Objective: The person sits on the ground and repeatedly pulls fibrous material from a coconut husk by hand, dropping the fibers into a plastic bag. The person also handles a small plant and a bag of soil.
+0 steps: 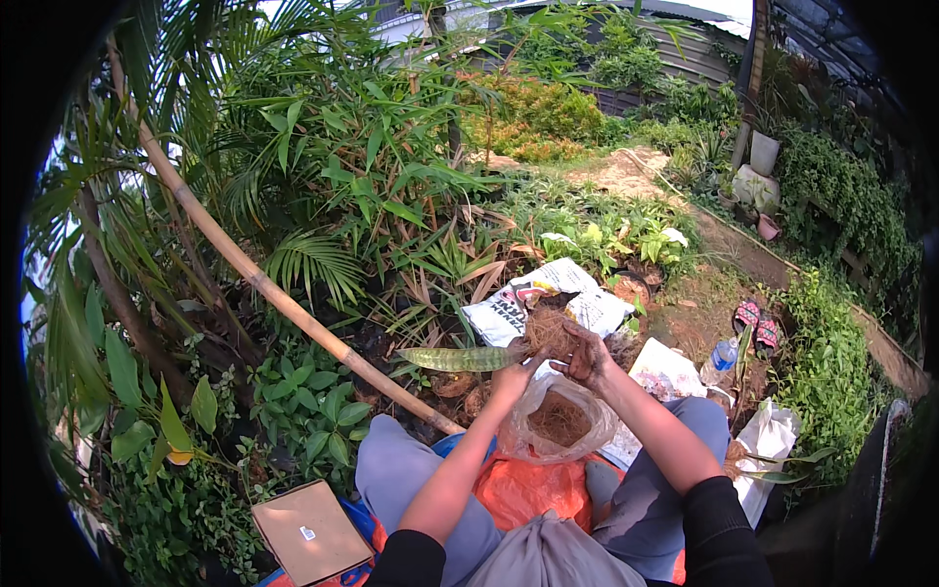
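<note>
Soil-stained, my left hand point(516, 373) grips a clump of brown coconut fibre point(549, 330) near the base of a mottled green snake plant leaf point(455, 359). That leaf points out to the left, its lower end hidden by fingers and fibre. My right hand point(589, 357) holds the clump from the other side, fingers curled against it. Just below both hands, a clear plastic bag point(517, 434) stands open between my legs with loose coconut fibre point(559, 420) inside. Beyond the clump lies an opened white printed sack point(495, 317) with dark contents.
An orange plastic sheet point(532, 488) lies beneath the bag. At left are a cardboard box point(314, 534) and a long bamboo pole point(253, 275). To the right are a plastic bottle point(722, 358), patterned footwear point(766, 334) and a fibre-wrapped plant point(736, 456) beside white sacking point(763, 433).
</note>
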Action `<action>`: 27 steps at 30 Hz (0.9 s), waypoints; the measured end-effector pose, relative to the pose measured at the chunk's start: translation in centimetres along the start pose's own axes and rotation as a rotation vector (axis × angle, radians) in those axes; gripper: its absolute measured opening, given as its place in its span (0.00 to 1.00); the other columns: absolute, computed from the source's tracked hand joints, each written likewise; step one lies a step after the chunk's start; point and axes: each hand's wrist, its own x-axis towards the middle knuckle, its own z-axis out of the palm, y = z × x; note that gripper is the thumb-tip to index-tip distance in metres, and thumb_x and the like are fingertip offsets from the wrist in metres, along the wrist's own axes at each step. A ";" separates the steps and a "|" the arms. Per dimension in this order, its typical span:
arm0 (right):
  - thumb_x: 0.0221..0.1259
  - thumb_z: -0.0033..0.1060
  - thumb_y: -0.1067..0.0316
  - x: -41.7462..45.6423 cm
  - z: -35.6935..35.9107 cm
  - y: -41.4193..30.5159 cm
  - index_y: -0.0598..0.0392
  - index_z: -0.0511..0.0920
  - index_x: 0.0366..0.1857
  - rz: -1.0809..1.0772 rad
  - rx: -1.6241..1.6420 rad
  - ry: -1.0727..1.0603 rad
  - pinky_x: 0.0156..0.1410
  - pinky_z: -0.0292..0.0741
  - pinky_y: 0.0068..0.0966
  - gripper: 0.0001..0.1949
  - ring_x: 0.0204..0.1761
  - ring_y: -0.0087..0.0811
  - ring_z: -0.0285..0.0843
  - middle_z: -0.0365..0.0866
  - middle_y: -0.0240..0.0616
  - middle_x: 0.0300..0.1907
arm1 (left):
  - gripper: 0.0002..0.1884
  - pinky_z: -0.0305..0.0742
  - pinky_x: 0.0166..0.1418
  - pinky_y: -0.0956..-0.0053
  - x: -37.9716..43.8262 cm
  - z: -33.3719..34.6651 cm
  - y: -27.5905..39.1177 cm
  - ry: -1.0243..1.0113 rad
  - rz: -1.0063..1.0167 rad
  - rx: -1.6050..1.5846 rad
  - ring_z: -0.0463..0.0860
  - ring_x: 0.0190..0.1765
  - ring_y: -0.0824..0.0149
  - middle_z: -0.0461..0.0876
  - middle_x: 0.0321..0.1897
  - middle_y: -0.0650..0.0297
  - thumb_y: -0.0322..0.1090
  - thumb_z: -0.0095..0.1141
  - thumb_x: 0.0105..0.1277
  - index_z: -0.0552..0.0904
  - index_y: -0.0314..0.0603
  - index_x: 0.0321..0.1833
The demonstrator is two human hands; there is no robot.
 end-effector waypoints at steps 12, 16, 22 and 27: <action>0.55 0.46 0.39 0.2 -0.2 -0.7 0.55 0.63 0.57 0.105 0.030 -0.144 0.53 0.73 0.42 0.33 0.51 0.45 0.74 0.71 0.48 0.53 | 0.20 0.69 0.47 0.73 1.9 -0.5 -0.5 0.169 -0.336 -0.724 0.76 0.40 0.67 0.80 0.40 0.57 0.43 0.49 0.64 0.77 0.27 0.45; 0.48 0.50 0.32 1.5 -2.7 -0.7 0.60 0.64 0.54 0.197 -0.056 0.067 0.44 0.77 0.42 0.40 0.47 0.47 0.76 0.74 0.50 0.47 | 0.21 0.69 0.46 0.74 2.1 -0.6 0.3 0.207 -0.520 -0.895 0.75 0.39 0.68 0.79 0.39 0.58 0.44 0.45 0.66 0.77 0.28 0.46; 0.49 0.52 0.35 1.6 -1.8 0.1 0.58 0.66 0.49 0.020 -0.136 0.367 0.40 0.78 0.41 0.35 0.43 0.44 0.77 0.74 0.44 0.40 | 0.22 0.69 0.47 0.73 2.1 -0.9 -0.2 0.210 -0.449 -0.842 0.76 0.39 0.68 0.80 0.40 0.58 0.44 0.42 0.67 0.77 0.28 0.45; 0.55 0.52 0.43 0.4 -0.8 -0.6 0.51 0.66 0.54 -0.007 -0.064 -0.022 0.49 0.76 0.41 0.28 0.49 0.40 0.75 0.71 0.42 0.52 | 0.22 0.69 0.46 0.73 2.2 -0.4 -1.1 0.142 -0.347 -0.712 0.76 0.39 0.67 0.81 0.36 0.55 0.44 0.43 0.66 0.77 0.26 0.42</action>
